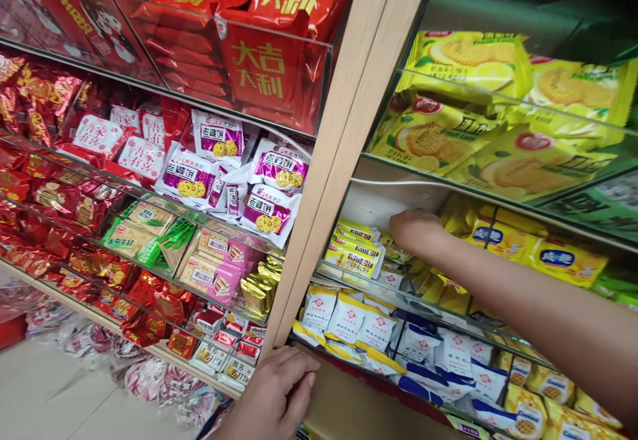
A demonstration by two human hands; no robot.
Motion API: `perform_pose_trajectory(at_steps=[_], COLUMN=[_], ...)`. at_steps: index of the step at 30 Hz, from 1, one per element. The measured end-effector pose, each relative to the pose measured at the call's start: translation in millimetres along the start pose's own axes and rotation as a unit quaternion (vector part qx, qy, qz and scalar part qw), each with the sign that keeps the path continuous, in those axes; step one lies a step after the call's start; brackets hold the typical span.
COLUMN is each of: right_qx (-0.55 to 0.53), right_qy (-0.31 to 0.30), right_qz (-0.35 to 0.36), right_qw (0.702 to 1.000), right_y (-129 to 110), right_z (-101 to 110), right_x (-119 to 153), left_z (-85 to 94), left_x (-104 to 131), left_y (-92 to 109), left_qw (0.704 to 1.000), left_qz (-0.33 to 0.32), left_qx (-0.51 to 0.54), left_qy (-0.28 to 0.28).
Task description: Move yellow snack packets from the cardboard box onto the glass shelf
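Snack shelves in a shop here, two bays split by a pale wooden post [331, 161]. Our right hand [416, 230] is reaching deep into the right bay, onto the second shelf down, with the arm stretched across the front of the lower shelves. The hand sits right at the little yellow packets [355, 254], touching or nearly touching the top of that pile. The fingers point away into the shelf and we only get the back of the hand, so we can't tell if it's gripping anything or how wide it's spread.

Our left hand [279, 397] is down low at the foot of the wooden post, fingers loosely curled and resting on the bottom edge there, next to a brown cardboard box [359, 407]. It's holding nothing, just laid flat-ish against the edge.

Around the right hand: bigger yellow biscuit packs [478, 61] behind a clear plastic guard on the shelf above, yellow packs with blue labels [548, 254] to the right on the same shelf, white and blue packets [359, 320] one shelf below.

The left bay is mostly red: big red bags [259, 61] on top, purple and white packets [269, 187] in the middle, pink packs [219, 267] and green packs [134, 234] under those.
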State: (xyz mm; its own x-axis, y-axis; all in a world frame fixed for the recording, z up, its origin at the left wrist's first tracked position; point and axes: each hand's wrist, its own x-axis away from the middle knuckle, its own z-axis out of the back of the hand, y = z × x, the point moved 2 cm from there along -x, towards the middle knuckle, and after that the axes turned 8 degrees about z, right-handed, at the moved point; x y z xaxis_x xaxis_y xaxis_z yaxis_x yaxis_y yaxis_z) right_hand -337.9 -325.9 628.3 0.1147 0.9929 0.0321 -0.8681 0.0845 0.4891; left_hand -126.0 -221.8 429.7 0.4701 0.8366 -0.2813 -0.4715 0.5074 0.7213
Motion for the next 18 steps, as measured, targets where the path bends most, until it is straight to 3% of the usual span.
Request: perform_pose_trajectory(at_steps=[12,15,18], right_qx=[-0.009,-0.012,-0.015], right_qy=[-0.021,0.015,0.094], right_qz=[0.049,0.054,0.063], right_qw=[0.999,0.998,0.993], right_y=[-7.8,-5.1,-0.6], right_z=[-5.7,8.9,16.2], right_x=[-8.2,8.7,52.6], left_z=[-2.1,-2.5,-2.1], left_x=[-1.5,-0.4,0.2], left_y=[-4.1,-4.9,-4.7], left_qw=[1.000,1.000,1.000], left_qz=[-0.002,-0.009,-0.008], left_qx=[0.009,0.013,0.009], left_qy=[0.007,0.010,0.007])
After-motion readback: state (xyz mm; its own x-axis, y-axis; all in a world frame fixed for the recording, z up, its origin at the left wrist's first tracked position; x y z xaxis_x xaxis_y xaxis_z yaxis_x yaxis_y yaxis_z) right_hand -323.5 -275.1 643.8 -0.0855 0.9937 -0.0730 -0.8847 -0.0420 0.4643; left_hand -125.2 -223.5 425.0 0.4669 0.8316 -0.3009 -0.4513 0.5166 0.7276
